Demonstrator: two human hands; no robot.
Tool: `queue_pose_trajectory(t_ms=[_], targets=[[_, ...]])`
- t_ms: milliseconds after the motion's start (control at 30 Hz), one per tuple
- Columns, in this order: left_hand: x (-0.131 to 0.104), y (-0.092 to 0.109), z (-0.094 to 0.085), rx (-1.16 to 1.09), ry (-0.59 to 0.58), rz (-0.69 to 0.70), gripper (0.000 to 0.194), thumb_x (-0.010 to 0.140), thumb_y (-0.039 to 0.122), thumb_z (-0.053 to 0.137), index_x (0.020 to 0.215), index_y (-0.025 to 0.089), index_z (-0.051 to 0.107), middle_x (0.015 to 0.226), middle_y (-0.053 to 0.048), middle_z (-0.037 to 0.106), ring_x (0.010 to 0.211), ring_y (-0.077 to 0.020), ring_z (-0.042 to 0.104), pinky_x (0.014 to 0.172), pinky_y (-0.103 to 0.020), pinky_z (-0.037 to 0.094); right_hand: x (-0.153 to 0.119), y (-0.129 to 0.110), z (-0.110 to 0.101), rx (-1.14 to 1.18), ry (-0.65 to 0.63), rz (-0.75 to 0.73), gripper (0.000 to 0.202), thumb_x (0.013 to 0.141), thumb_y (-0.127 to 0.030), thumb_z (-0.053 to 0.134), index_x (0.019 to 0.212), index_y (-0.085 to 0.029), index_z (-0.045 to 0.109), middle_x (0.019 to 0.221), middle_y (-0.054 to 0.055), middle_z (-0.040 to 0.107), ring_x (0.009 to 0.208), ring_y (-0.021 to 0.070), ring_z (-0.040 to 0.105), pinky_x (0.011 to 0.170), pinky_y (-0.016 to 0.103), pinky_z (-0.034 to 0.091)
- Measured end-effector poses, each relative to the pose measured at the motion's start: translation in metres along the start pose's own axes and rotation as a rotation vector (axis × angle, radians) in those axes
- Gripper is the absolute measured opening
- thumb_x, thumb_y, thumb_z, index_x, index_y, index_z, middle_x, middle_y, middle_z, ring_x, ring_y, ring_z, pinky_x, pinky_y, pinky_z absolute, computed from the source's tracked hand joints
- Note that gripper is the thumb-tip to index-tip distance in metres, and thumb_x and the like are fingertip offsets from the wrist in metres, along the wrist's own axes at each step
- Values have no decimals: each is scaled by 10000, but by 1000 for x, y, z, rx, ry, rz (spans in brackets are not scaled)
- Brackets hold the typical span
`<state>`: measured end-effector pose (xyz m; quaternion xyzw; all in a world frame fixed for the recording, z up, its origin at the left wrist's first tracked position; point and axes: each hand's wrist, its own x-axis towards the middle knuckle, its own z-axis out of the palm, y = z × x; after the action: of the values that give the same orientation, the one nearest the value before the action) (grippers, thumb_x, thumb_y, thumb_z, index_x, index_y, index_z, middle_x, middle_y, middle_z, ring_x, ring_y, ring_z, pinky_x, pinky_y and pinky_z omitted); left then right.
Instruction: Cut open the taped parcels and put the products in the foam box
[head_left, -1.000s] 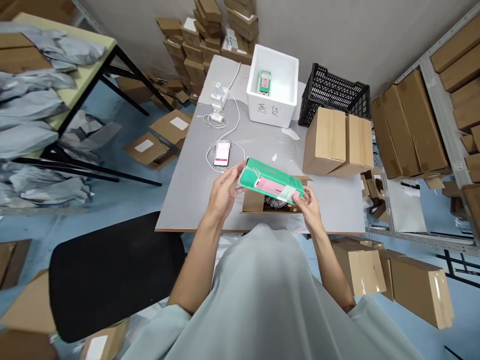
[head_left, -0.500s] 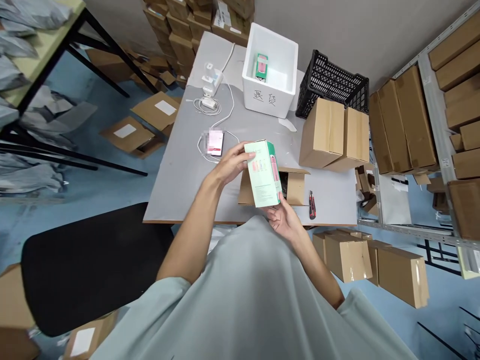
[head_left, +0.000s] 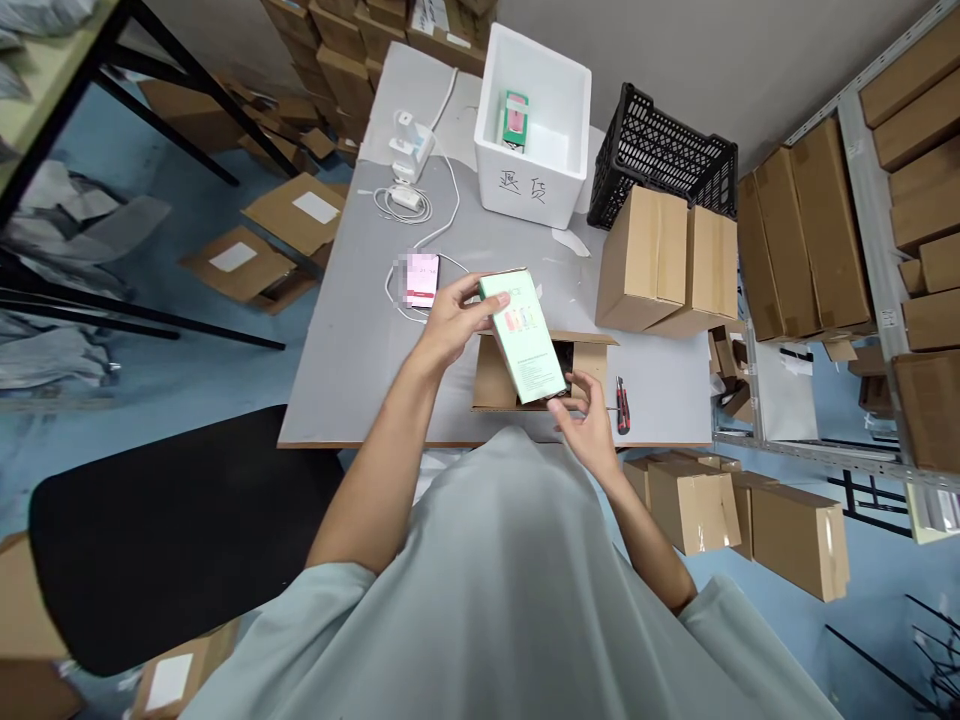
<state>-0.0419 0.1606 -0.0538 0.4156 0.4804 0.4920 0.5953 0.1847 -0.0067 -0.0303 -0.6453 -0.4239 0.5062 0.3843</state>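
My left hand (head_left: 459, 318) grips a pale green product box (head_left: 526, 345) by its upper left edge, thumb across the printed face. The box is tilted, held over an open cardboard carton (head_left: 495, 380) on the table. Close to the box's lower right corner is my right hand (head_left: 586, 425), its fingers apart and curved; whether a fingertip touches the corner I cannot tell. Part of the carton's inside is hidden behind the box. A red and black utility knife (head_left: 623, 405) lies right of the carton. Left of the box rests a phone (head_left: 422, 280) with a lit screen.
At the back of the table (head_left: 337, 370) stands a white foam bin (head_left: 531, 185) with a green and pink box (head_left: 515, 118) inside. Beside it are a black plastic crate (head_left: 667, 145) and two closed cartons (head_left: 645, 260). A power strip (head_left: 409, 150) with cables lies left. A black chair (head_left: 180, 540) stands nearby.
The box has turned so its green and pink side no longer shows. My right hand has loosened from its lower end and moved slightly right, while my left hand keeps its grip.
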Motion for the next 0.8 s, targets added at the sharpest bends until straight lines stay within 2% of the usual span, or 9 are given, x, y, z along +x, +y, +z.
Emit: queue_pose_trajectory(t_ms=[67, 133, 200, 267, 367, 500, 667, 800], targets=[[0, 0, 7, 31, 34, 16, 536, 758, 527, 952, 1169, 226, 784, 1275, -113, 799, 1059, -313, 802, 778, -414, 705, 2, -3, 8, -157, 14, -122, 921, 856, -610, 939, 1633, -315, 540, 1697, 167, 557, 1289, 320, 746, 776, 366, 728], [-1, 0, 13, 66, 59, 22, 557, 757, 523, 955, 1192, 226, 773, 1257, -101, 788, 1015, -293, 800, 753, -386, 693, 6, -4, 16, -285, 41, -204, 851, 884, -562, 922, 1621, -318, 573, 1689, 170, 544, 1358, 350, 704, 917, 443, 732], [-2, 3, 17, 102, 63, 22, 588, 752, 527, 968, 1215, 227, 765, 1268, -99, 772, 1008, -286, 796, 760, -382, 693, 13, -2, 22, -366, 87, -232, 721, 937, -520, 859, 1584, -314, 616, 1666, 169, 544, 1420, 371, 666, 1053, 511, 698], [-4, 8, 15, 117, 32, 24, 600, 774, 561, 963, 1232, 233, 758, 1322, -108, 753, 1058, -293, 792, 789, -393, 704, 19, 1, 23, -344, 110, -210, 664, 952, -498, 823, 1560, -309, 635, 1614, 163, 584, 1439, 366, 656, 1122, 531, 668], [-6, 15, 7, 93, -39, 30, 590, 824, 629, 923, 1245, 254, 749, 1396, -113, 745, 1177, -312, 775, 829, -392, 714, 25, 4, 17, -80, 53, -127, 713, 911, -570, 852, 1531, -299, 628, 1507, 140, 681, 1313, 315, 737, 1056, 461, 694], [-10, 16, 2, 64, -101, -15, 680, 801, 587, 950, 1358, 287, 702, 1416, -112, 765, 1243, -323, 772, 881, -414, 722, 26, 5, 10, 223, -76, -13, 738, 861, -678, 887, 1433, -297, 618, 1363, 105, 779, 1166, 273, 802, 960, 409, 710], [-14, 13, 9, 71, -109, -75, 791, 774, 533, 954, 1466, 303, 645, 1309, -105, 808, 1196, -340, 803, 850, -427, 727, 24, 6, 9, 333, -164, 88, 767, 818, -698, 928, 1401, -320, 604, 1297, 64, 815, 1179, 283, 814, 987, 452, 728], [-14, 13, 11, 116, -94, -65, 741, 764, 506, 936, 1421, 277, 680, 1284, -107, 807, 1166, -343, 808, 832, -435, 731, 27, 10, 9, 328, -172, 102, 785, 804, -713, 934, 1398, -321, 605, 1312, 68, 817, 1216, 299, 812, 975, 463, 743]])
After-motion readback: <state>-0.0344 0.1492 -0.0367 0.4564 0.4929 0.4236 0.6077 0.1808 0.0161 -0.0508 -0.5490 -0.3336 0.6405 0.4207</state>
